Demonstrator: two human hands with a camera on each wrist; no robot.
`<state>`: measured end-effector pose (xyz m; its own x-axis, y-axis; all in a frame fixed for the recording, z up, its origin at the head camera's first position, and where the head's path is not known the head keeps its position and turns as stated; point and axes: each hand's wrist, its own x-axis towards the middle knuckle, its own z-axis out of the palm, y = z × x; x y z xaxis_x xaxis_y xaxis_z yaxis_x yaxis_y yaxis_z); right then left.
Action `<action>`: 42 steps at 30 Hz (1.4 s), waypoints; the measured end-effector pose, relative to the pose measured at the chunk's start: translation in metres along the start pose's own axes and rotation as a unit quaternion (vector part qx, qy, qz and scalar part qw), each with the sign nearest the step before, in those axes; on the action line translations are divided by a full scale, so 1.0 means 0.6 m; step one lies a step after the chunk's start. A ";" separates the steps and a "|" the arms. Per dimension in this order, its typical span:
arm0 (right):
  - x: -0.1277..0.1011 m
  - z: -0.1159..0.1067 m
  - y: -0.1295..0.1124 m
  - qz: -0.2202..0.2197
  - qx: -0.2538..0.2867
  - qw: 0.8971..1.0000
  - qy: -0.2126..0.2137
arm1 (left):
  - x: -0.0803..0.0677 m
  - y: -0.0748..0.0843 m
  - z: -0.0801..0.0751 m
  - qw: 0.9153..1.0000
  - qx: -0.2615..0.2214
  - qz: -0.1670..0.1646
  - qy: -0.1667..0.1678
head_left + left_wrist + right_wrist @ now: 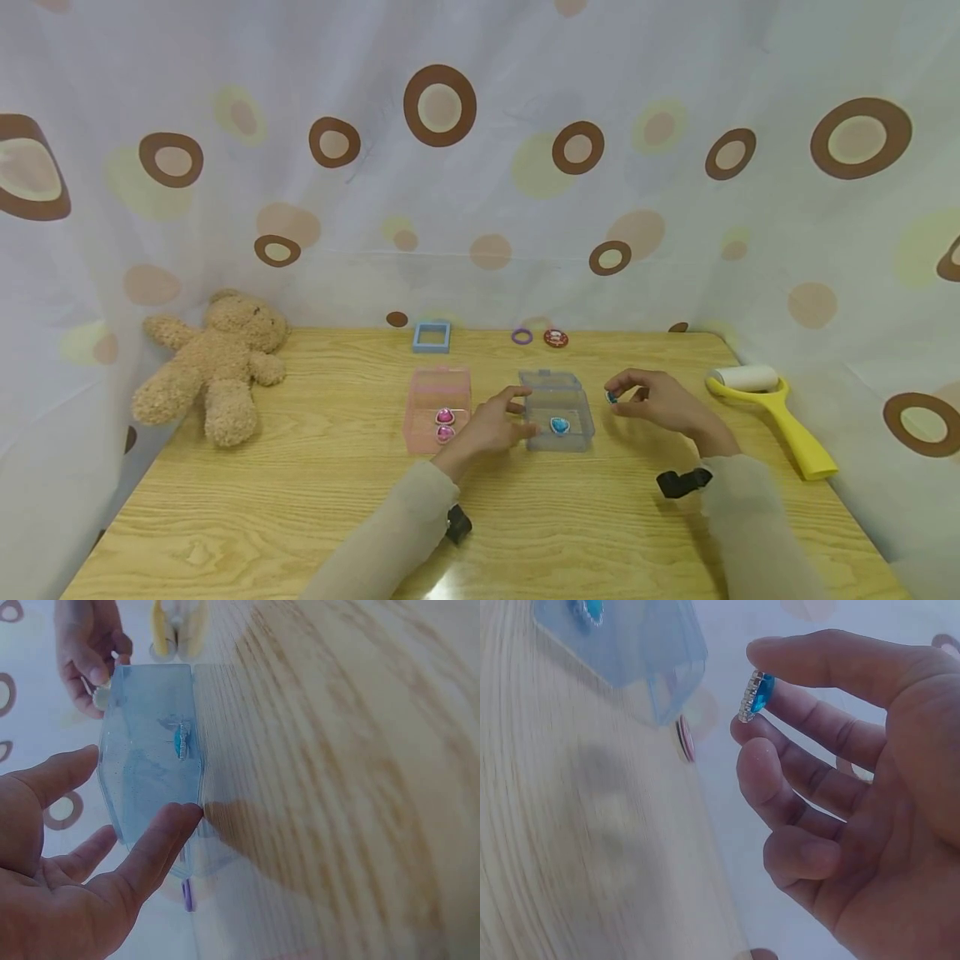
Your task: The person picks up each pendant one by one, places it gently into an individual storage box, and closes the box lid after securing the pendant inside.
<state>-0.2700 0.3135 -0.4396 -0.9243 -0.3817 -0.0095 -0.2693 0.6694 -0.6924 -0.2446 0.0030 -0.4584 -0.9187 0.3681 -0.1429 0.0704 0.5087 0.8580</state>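
The right hand [660, 402] is pinching a blue gem [756, 696] between thumb and fingertips, just right of the clear blue box [558, 410] sitting on the tabletop [300, 500]. The left hand [491, 425] is lying with fingers straight and relaxed, touching that box's left side; another blue gem [559, 426] is lying inside it.

left box [439, 408]: clear pink, two pink gems inside
right box [557, 410]: clear blue, blue gem
curtain [480, 167]: white, brown and yellow rings
roller [780, 417]: yellow
bear [213, 362]: tan
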 end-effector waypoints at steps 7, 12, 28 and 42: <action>0.020 0.018 -0.026 -0.015 0.005 1.000 -0.008 | 0.001 -0.002 0.002 1.000 -0.007 -0.001 -0.002; 0.034 0.031 -0.037 -0.027 0.000 0.999 -0.018 | 0.002 -0.002 0.001 1.000 -0.011 0.000 -0.001; 0.053 0.063 -0.056 -0.057 -0.063 0.994 -0.075 | 0.004 -0.002 0.001 1.000 -0.012 0.000 0.000; 0.059 0.067 -0.062 -0.058 -0.081 0.990 -0.098 | 0.002 -0.003 -0.001 1.000 -0.013 0.012 -0.002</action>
<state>-0.2820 0.2495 -0.4432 -0.8181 -0.5683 -0.0878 -0.4258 0.7013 -0.5717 -0.2463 0.0021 -0.4597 -0.9152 0.3832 -0.1247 0.0817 0.4793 0.8738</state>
